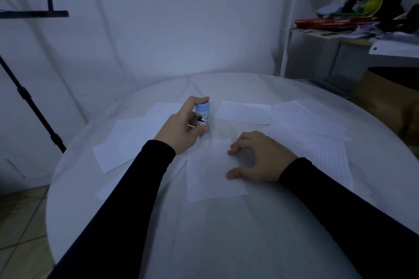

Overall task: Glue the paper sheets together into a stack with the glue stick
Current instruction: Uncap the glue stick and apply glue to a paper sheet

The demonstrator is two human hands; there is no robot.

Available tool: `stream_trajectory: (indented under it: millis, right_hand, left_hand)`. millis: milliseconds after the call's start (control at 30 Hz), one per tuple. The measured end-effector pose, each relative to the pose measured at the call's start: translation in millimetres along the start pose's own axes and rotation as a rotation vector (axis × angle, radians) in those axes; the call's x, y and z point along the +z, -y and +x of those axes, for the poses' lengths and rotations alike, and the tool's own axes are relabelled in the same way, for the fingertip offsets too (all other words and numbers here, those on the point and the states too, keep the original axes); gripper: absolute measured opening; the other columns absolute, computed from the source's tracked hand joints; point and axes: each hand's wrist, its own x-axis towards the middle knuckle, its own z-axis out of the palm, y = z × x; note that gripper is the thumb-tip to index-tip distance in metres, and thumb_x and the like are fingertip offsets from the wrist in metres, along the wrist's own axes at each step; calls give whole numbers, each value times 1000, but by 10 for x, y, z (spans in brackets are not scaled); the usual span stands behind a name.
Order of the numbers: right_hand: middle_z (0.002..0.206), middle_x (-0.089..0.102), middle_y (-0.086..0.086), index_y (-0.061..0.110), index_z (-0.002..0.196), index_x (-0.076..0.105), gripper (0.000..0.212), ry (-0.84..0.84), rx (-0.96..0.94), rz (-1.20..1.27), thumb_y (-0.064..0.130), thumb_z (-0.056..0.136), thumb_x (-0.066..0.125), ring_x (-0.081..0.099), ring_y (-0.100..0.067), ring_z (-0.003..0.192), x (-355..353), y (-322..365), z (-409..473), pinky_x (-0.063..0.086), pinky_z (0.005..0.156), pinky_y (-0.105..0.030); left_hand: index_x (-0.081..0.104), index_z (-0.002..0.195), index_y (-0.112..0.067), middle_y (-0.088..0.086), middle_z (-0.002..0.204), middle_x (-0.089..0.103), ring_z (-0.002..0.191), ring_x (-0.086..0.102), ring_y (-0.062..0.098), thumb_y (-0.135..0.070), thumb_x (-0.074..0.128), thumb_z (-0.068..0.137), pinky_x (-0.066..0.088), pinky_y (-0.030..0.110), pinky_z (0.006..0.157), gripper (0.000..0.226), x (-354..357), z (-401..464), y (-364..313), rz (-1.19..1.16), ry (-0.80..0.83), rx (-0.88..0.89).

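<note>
My left hand (182,128) grips a light-blue glue stick (203,120), held upright with its lower end at the top left corner of a white paper sheet (210,174) in the middle of the round white table (226,233). My right hand (258,156) rests on that sheet's right edge, fingertips and thumb pressing it down. More white sheets lie around: some at the left (127,142), one at the back (243,112), and several lined ones fanned out at the right (317,138).
A black tripod leg (34,106) slants down at the left of the table. At the right stand a cluttered shelf (353,22) and a brown paper bag (390,102). Tiled floor (22,222) shows at the lower left.
</note>
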Motion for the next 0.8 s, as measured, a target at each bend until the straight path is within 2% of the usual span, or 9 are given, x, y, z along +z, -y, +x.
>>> stream_trajectory:
  millis: [67,233,433,533,600,667,733,800]
  right_hand:
    - [102,57,20,35,95,65,68,-13,-2,3,83,48,54,50,-6,104,7,-6,2,42,97,-37]
    - [103,56,22,34,96,65,70,-12,-8,-4,83,47,54,48,-5,106,3,-5,0,40,99,-37]
    - [105,57,20,31,99,66,59,-7,-8,-14,71,55,72,48,-6,107,-15,12,-16,39,99,-36]
    - [102,56,20,32,96,65,72,-5,1,-45,83,45,56,48,-5,103,-45,7,-26,40,97,-35]
    - [102,56,18,32,94,65,71,-6,33,-90,83,45,58,48,-7,102,-93,-34,-34,40,96,-35]
    - [106,56,15,32,99,65,72,-21,43,-168,83,49,58,48,-10,107,-128,-77,-46,38,97,-35]
    - [115,57,13,32,110,64,84,-68,7,-237,87,51,42,48,-12,113,-110,-88,-35,36,99,-38]
    - [121,58,12,29,117,63,89,-104,-38,-232,88,57,35,49,-13,117,-62,-38,0,36,101,-40]
  left_hand:
    - [40,123,-43,9,88,69,71,60,19,-9,65,85,47,27,74,57,-35,-17,7,6,2,-13]
    - [39,115,-50,9,92,70,77,62,28,-7,64,85,51,43,83,58,-121,-58,44,5,-5,-30]
    - [40,113,-53,13,94,69,80,63,32,-7,63,84,51,48,84,60,-184,-74,77,13,-3,-30]
    - [40,113,-51,6,92,69,78,61,25,-5,62,84,52,43,81,58,-199,-89,54,13,-67,8]
    - [38,116,-51,1,92,70,78,61,21,-5,62,84,52,39,80,61,-223,-100,-1,-75,-164,25]
    - [38,116,-52,1,92,70,81,63,24,-4,63,82,53,40,81,63,-243,-101,-71,-207,-220,42]
    - [39,116,-54,5,88,69,80,63,30,-4,65,79,53,45,83,67,-238,-106,-139,-297,-174,36]
    - [41,118,-53,7,86,70,81,63,34,-3,68,76,53,46,85,71,-210,-113,-181,-320,-47,12]
